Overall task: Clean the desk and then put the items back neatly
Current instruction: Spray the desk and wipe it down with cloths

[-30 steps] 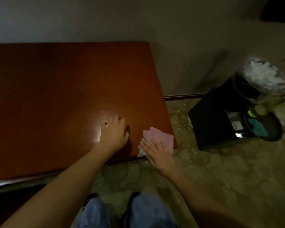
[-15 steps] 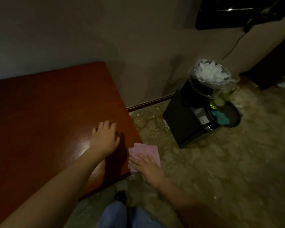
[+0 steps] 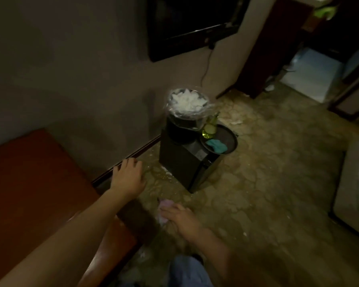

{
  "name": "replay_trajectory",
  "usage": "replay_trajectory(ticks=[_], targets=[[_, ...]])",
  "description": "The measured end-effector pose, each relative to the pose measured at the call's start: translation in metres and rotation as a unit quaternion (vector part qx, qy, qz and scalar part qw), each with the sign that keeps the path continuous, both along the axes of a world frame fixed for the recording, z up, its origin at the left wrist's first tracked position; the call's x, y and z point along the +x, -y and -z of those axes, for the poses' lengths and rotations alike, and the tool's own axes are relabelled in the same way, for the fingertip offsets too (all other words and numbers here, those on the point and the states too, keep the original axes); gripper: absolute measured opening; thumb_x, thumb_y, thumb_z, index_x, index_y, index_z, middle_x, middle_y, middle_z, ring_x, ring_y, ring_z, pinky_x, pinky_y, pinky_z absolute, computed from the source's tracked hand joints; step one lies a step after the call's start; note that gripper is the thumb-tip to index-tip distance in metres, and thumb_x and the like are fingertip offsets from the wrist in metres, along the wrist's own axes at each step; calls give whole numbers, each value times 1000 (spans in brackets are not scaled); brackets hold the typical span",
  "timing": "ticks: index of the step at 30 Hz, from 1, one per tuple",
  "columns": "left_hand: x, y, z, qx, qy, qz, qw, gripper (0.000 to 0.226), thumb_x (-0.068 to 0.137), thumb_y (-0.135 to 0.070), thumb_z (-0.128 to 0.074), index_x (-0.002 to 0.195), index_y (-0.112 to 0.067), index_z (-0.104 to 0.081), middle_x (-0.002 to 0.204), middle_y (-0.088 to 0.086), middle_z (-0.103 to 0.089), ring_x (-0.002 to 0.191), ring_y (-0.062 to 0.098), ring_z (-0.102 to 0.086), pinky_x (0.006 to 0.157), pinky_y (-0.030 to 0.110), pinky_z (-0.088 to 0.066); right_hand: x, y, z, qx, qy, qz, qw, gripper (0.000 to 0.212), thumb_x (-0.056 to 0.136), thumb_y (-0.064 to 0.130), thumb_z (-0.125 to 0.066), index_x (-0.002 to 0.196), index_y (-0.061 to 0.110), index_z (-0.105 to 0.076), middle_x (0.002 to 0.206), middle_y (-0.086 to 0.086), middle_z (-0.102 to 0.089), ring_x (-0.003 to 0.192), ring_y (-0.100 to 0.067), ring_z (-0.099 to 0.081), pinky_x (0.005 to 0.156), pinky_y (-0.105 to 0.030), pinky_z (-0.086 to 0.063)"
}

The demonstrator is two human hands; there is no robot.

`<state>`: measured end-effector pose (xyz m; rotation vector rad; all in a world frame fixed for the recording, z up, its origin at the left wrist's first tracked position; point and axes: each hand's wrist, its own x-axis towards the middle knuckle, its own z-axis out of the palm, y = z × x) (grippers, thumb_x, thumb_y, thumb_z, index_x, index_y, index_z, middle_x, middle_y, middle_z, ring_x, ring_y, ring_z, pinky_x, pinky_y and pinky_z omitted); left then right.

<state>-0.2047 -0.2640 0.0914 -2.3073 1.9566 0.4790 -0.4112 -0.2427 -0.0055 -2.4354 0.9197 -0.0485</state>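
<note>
The red-brown desk [image 3: 29,183] fills the lower left. My left hand [image 3: 129,177] hovers past the desk's right edge with its fingers spread and nothing in it. My right hand [image 3: 180,220] is lower, off the desk's corner above the floor, and holds a crumpled pink cloth [image 3: 164,206]. The hand and cloth are blurred. A black cabinet [image 3: 178,164] stands on the floor to the right. It carries a round black tray [image 3: 229,137] with a green bottle [image 3: 208,129] and a teal cloth [image 3: 216,146].
A bin lined with a clear bag [image 3: 187,104], full of white tissue, sits on the cabinet by the wall. A dark screen [image 3: 191,23] hangs above with a cable. Patterned floor runs right toward a doorway [image 3: 311,71]. My knees [image 3: 187,272] show at the bottom.
The view has swung right, away from the desk. Both hands have left the desk top; the right one has carried the pink cloth off the corner.
</note>
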Motion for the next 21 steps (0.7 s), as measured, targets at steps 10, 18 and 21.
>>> replay_trajectory(ticks=[10,18,21], targets=[[-184,158,-20,-37,-35,126,991,51,95,-32,-43,142,-18,-32,143,7,-33,133,26,-28,106,44,-28,-179,128,-40,-58,48,117,990,38,92,16,-42,123,7,-62,132,-12,-57,120,-31,-54,104,-50,-41],[-299,236,-17,-38,-15,181,983,51,94,-33,-42,142,-19,-30,140,6,-34,130,25,-30,103,43,-30,-282,212,-61,-131,92,133,978,36,80,7,-48,109,2,-69,116,-18,-66,105,-31,-63,86,-41,-51],[-309,265,-5,-22,-13,171,985,52,94,-34,-43,142,-20,-30,141,5,-34,131,24,-30,104,43,-29,-296,245,-61,-131,105,131,977,38,86,14,-42,111,0,-67,123,-21,-62,111,-37,-61,93,-46,-45]])
